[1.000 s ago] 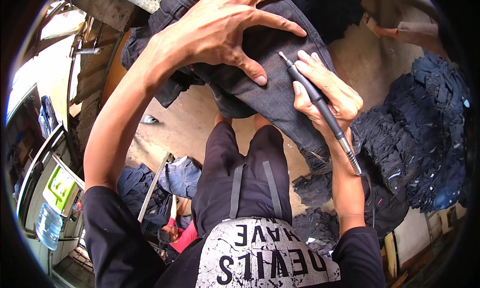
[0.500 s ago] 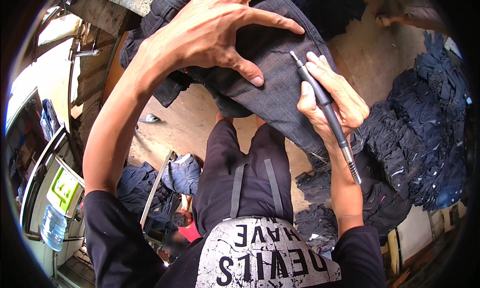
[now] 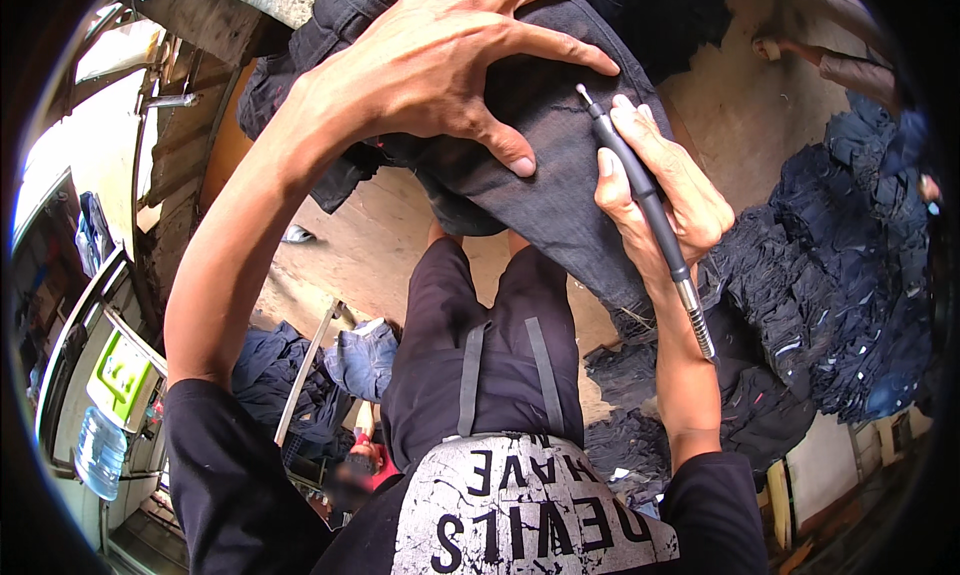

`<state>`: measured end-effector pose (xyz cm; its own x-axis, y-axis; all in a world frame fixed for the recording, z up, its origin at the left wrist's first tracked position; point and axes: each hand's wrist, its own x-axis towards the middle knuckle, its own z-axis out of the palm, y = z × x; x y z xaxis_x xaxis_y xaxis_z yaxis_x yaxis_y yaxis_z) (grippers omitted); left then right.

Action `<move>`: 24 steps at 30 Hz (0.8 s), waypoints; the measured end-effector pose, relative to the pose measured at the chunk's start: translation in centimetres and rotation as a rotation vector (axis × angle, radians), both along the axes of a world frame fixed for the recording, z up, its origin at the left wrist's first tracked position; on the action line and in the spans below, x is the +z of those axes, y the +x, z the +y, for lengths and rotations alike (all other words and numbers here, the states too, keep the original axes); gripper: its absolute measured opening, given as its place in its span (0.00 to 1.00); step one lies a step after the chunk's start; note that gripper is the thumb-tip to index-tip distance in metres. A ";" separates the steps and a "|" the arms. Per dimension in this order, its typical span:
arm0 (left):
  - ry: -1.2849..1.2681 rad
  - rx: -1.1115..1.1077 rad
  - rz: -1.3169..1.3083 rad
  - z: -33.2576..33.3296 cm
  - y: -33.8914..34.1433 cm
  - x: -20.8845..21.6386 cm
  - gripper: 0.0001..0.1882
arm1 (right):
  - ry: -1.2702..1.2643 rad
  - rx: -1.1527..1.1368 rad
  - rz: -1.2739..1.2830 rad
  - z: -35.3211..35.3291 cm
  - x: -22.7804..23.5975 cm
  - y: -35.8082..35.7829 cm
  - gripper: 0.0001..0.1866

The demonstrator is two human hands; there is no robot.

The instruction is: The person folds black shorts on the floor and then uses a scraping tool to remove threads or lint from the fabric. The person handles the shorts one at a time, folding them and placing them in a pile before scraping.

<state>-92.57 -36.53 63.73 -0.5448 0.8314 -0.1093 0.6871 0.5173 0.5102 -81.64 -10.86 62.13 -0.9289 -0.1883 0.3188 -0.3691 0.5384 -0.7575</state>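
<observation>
Dark denim trousers are spread out in front of me, the cloth hanging toward my knees. My left hand lies across them from the left, fingers wide apart and thumb stretched out, pressing on the cloth. In my right hand is a black, pen-shaped rotary tool handpiece, pinched between thumb and fingers. Its small metal tip points up and away, over the denim and just below my left fingers; whether it touches the cloth I cannot tell. A spring sleeve on its rear end lies along my right forearm.
Heaped dark garments fill the right side, with more dark cloth beyond the trousers. At the lower left are folded jeans, a person in red, a water bottle and a green tray. Another person's limbs show at the upper right.
The handpiece tip has shifted slightly up and left, and my left hand slightly right. At the upper right, more of the other person has come into view.
</observation>
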 end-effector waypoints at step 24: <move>0.066 0.002 -0.019 -0.2 0.1 -0.5 0.52 | -0.050 0.075 -0.062 0.7 0.4 0.6 0.19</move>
<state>-92.42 -36.72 63.25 -0.5449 0.8360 -0.0645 0.6758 0.4834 0.5565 -81.08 -10.14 62.54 -0.9311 -0.2433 0.2717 -0.3585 0.4724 -0.8052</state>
